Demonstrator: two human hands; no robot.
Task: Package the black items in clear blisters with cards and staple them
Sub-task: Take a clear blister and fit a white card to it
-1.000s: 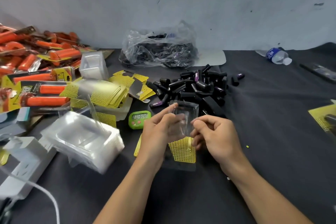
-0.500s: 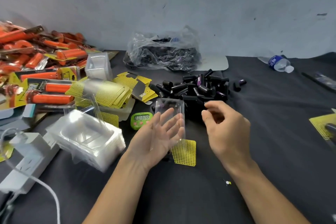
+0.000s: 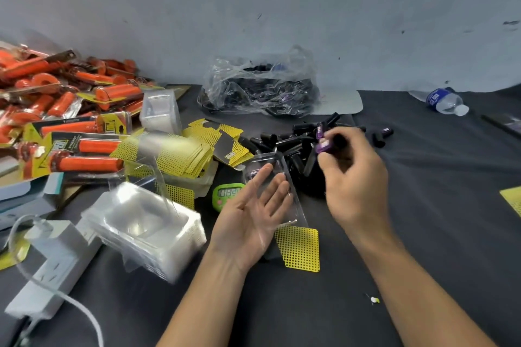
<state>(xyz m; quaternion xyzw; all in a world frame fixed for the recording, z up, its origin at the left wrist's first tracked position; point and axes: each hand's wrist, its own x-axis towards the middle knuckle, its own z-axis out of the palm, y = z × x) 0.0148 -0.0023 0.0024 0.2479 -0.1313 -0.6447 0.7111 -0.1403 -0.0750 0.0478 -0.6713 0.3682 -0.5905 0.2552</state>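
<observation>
Blister point(image 3: 294, 203) rests on left hand point(image 3: 251, 220); right hand point(image 3: 352, 186) pinches purple-labelled item point(image 3: 324, 146) (print unreadable).

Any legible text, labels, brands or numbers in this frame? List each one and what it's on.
Nothing reads cleanly.
Green timer: display digits, blurred.
Black item in the right hand: purple label with white print, blurred.
Orange tool packs: logo on the yellow cards, unreadable.
Water bottle: blue label, too small.
Black-and-yellow card: small logo, unreadable.
</observation>
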